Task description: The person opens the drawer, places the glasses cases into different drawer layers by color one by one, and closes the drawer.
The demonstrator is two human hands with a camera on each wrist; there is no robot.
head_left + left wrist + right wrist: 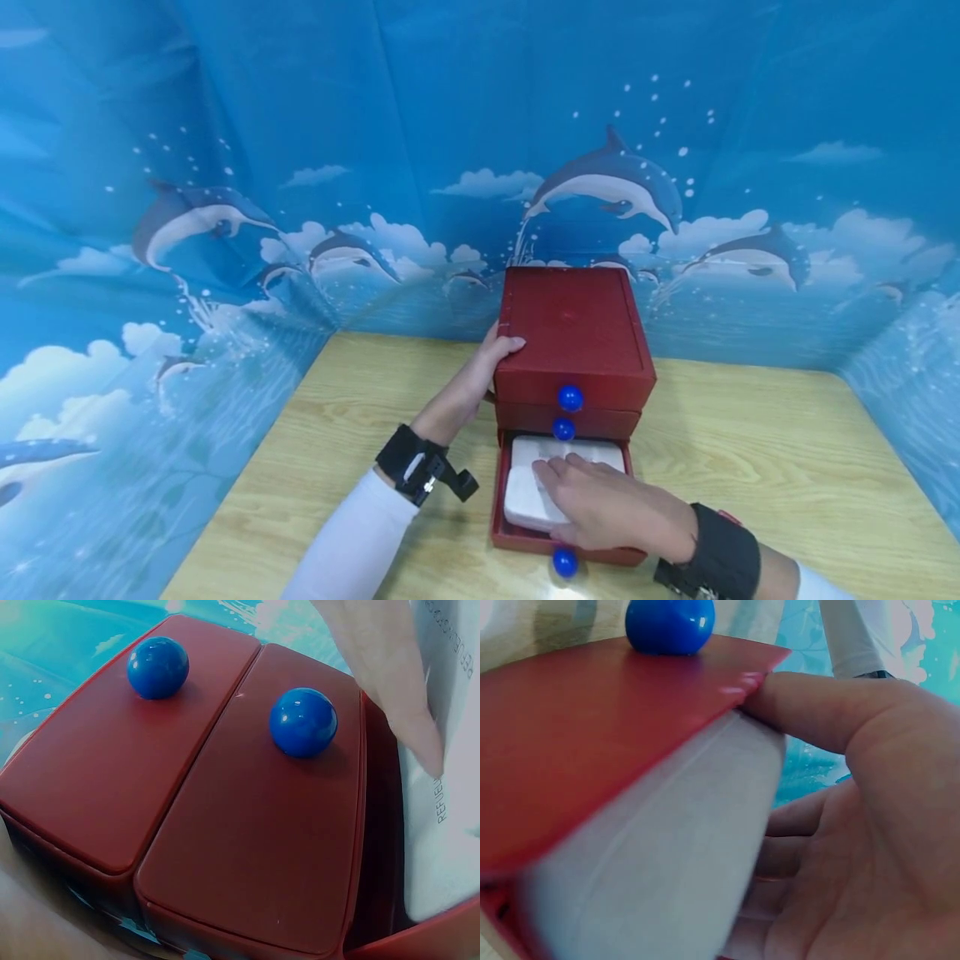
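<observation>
A red drawer box with blue ball knobs stands on the table, its bottom drawer pulled out. My left hand rests against the box's left side, its thumb over the top edge. In the drawer lie white packs; the near one sits lower in view than the far one. Lettering beginning "REFUEL" shows on the white surface in the left wrist view. My right hand grips the near pack, with fingers across its top and thumb by the drawer's front edge. The palm hides part of it.
The two upper drawers are closed, with knobs facing me. Below, the open drawer's knob sticks out at the front. Wooden tabletop extends on both sides. A blue dolphin-print backdrop rises behind and beside the table.
</observation>
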